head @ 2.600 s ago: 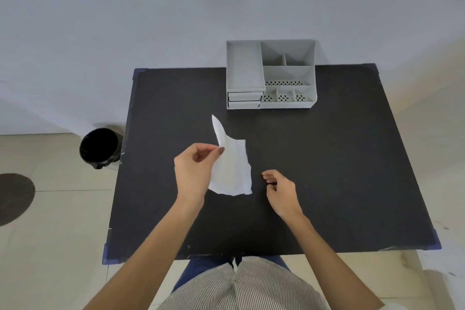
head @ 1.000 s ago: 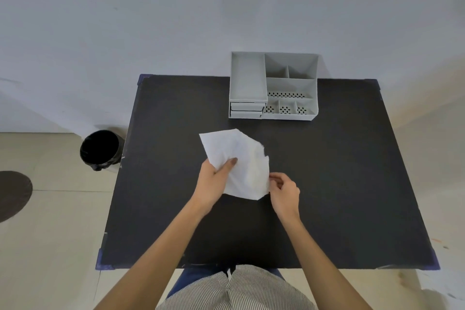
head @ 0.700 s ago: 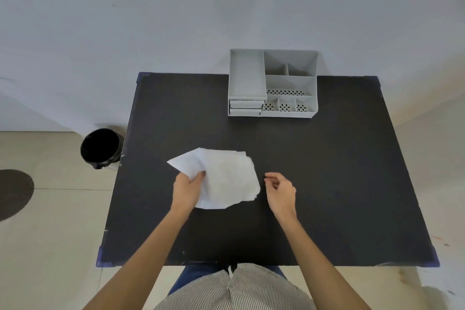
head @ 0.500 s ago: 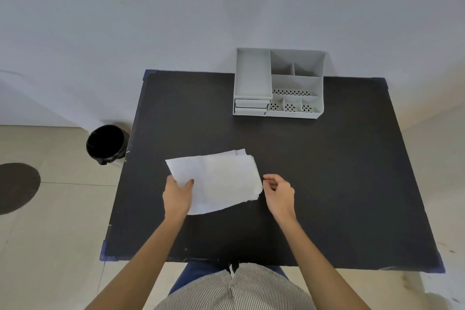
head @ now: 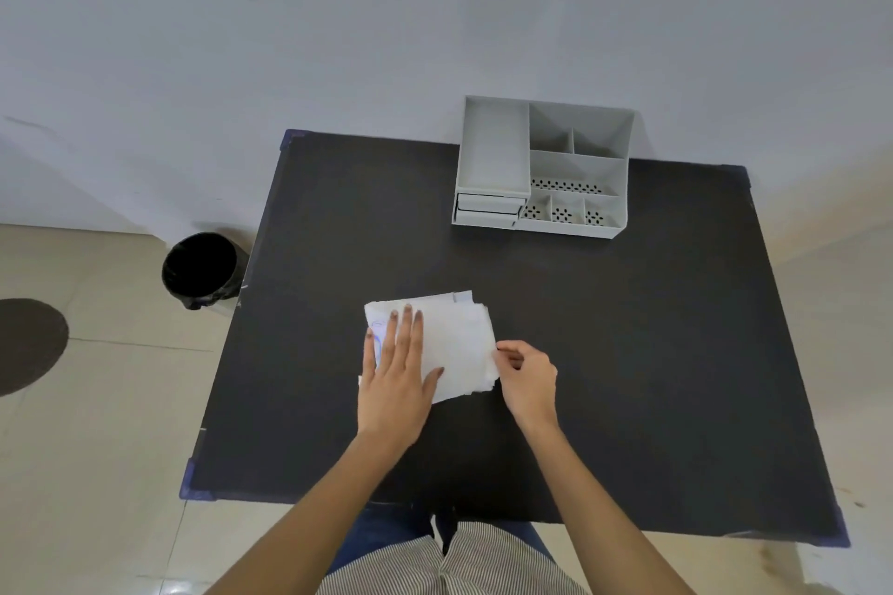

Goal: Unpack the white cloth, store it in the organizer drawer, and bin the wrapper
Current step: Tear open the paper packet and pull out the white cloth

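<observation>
Two hands on white cloth [head: 456, 343], flat on black table [head: 628, 353]: left hand [head: 396, 382] pressing open-palmed; right hand [head: 529, 377] pinching cloth's right edge.

- No text, label, brand or number can be read anywhere in the head view.
- On the white cloth [head: 454, 343], just beside the fingers [head: 406, 324] of the left hand [head: 396, 377], there is a faint blue mark; it is too small and blurred to tell if it is writing or a drawing.
- The grey organizer [head: 541, 169] and the black bin [head: 200, 271] show no print.
</observation>
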